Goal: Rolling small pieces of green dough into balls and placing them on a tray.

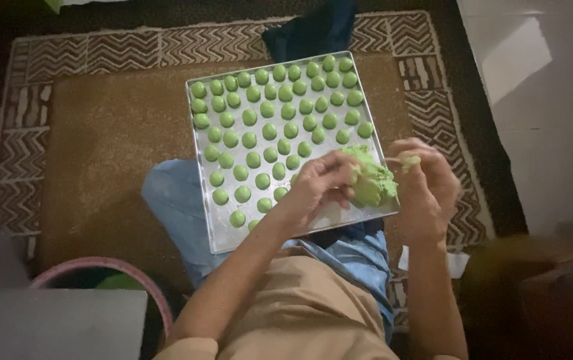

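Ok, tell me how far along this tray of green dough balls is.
Done: rows of green balls fill most of the metal tray. In hand: the left hand holds a dough lump; the right hand pinches off a piece. Left: that lump and the tray's bare near corner.

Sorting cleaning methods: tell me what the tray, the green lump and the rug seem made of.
Tray: likely thin aluminium or steel, silvery, dull sheen, folded rim. Green lump between left hand and right hand: soft dough, matte, ragged torn surface. Rug: woven textile, short brown pile, patterned border.
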